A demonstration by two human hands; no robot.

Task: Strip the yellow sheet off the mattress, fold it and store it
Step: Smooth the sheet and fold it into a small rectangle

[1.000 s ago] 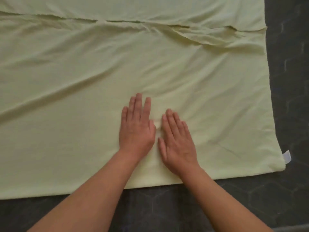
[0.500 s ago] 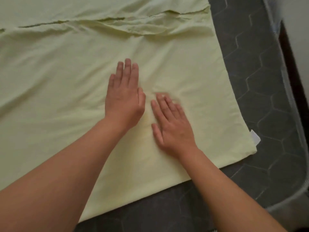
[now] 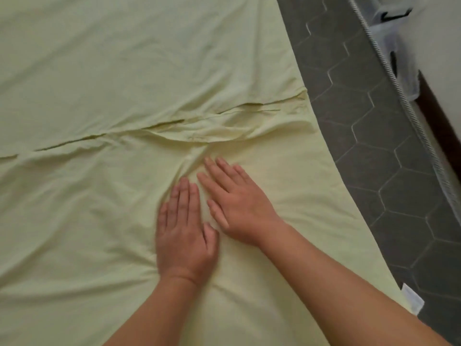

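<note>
The pale yellow sheet (image 3: 104, 78) lies spread and folded over the dark grey mattress (image 3: 374, 136), whose hexagon-quilted top shows at the right. A folded edge with creases runs across the sheet's middle. My left hand (image 3: 185, 231) presses flat on the sheet with straight fingers. Just right of it, my right hand (image 3: 239, 201) also lies flat, fingers straight, its fingertips pointing at the creased fold. Small wrinkles fan out ahead of both hands. Neither hand holds cloth.
A white label (image 3: 412, 299) sticks out at the sheet's near right corner. The mattress's piped edge (image 3: 399, 88) curves along the right, with a white wall or furniture beyond it.
Both hands have slid forward across the sheet towards the creased fold, the right hand now ahead of the left. The view has swung, so the mattress edge shows more at the right.
</note>
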